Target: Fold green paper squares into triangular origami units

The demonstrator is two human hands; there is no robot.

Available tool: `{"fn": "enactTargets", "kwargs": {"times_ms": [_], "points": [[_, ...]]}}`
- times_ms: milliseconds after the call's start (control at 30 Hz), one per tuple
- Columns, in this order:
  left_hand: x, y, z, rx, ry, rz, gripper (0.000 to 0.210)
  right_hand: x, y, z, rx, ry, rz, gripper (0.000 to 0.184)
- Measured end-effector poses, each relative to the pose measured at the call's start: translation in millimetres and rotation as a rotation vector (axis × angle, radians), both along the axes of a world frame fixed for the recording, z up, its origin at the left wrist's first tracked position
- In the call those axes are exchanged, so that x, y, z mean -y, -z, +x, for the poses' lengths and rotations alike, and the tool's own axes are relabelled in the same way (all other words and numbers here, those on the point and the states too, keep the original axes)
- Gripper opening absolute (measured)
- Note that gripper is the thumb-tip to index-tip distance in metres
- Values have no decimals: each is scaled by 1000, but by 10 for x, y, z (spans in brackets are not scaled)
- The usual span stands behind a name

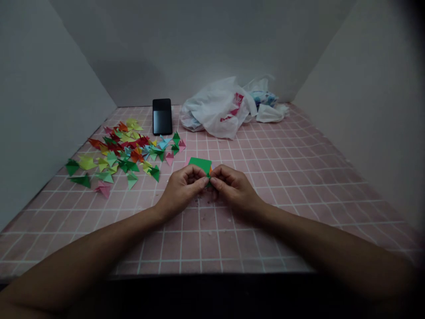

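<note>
Near the middle of the table my left hand (186, 182) and my right hand (232, 184) meet, fingertips almost touching. Both pinch a small piece of green folded paper (208, 176), mostly hidden by the fingers. Just behind the hands lies a stack of square paper sheets (200, 164), green on top, with pink and orange edges peeking out. To the left spreads a pile of folded paper cranes (128, 150) in red, yellow, green, blue and pink.
A black phone (162, 117) leans upright behind the cranes. White plastic bags (215, 106) with red print sit at the back, a blue-patterned packet (264, 98) beside them. Pink checked cloth (299, 168) covers the table. Pale walls enclose three sides.
</note>
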State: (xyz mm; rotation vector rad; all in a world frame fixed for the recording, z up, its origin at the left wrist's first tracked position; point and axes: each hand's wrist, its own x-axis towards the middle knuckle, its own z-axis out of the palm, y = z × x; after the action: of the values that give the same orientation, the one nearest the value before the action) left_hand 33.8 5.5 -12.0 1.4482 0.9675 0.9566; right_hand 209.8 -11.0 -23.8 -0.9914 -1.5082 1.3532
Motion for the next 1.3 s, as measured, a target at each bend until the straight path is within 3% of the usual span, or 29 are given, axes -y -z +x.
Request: {"fn": "enactTargets", "kwargs": {"times_ms": [700, 967, 1300], "points": [[32, -63, 13, -93, 2, -4, 16, -2, 3, 21, 186, 67, 124, 17], [53, -42, 8, -277, -52, 135, 7, 22, -18, 15, 294, 67, 271, 15], [28, -5, 26, -196, -65, 70, 8, 19, 12, 6, 169, 34, 106, 9]]}}
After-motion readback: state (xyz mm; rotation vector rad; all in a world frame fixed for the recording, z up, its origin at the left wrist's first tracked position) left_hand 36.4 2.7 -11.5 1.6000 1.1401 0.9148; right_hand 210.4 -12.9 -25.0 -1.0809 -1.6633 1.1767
